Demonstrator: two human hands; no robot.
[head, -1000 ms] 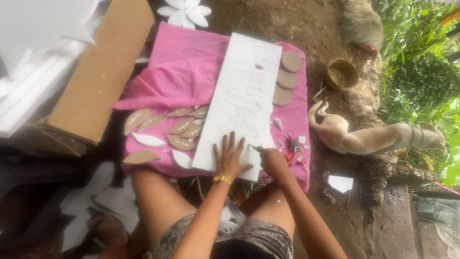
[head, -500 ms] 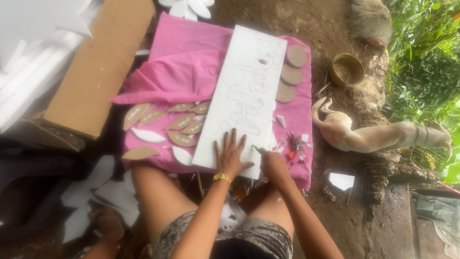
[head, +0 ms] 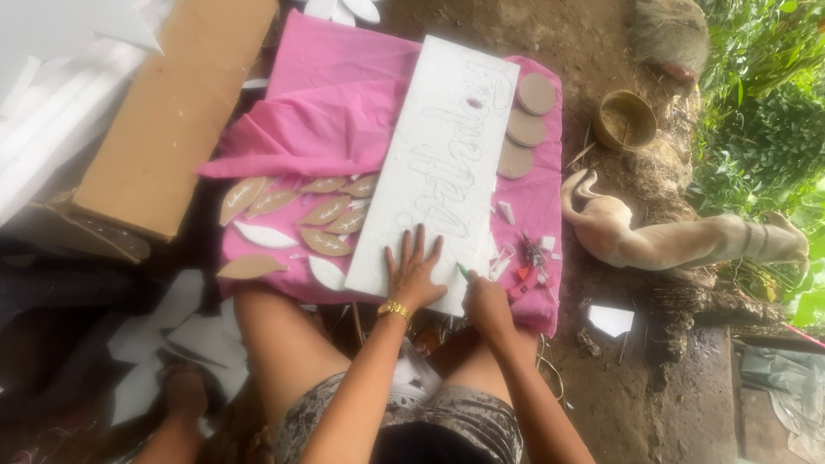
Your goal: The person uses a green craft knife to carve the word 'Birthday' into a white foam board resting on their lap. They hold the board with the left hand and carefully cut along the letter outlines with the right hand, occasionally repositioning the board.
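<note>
A long white foam board (head: 443,167) is being kept flat on a pink cloth (head: 339,94), its length running from about 7 o'clock up toward 1 o'clock in the head view. Cursive lettering is outlined along most of the board; whether any of it is cut through cannot be told at this size. By judgement, the marking stage appears largely done, with work being carried out at the near end only.

The left hand (head: 415,275) is being pressed palm-down on the near end of the board, fingers spread apart, a gold bracelet (head: 394,309) at the wrist. The right hand (head: 486,302) is being held at 3 o'clock of the left, just at the board's near right corner, fingers closed around a thin green-tipped tool (head: 463,271) whose tip is touching the board edge. Whether it is a pen or a blade cannot be told.

Leaf-shaped cutouts (head: 296,219), brown and white, are lying on the cloth at 9 o'clock of the board. Three brown round discs (head: 526,126) are lying at the board's far right, about 2 o'clock. Small offcuts (head: 524,258) are scattered at 3 o'clock of the right hand. A brown cardboard slab (head: 176,107) is lying at 10 o'clock, a dog (head: 670,241) resting on bare ground at 3 o'clock, a bowl (head: 626,120) beyond it.
</note>
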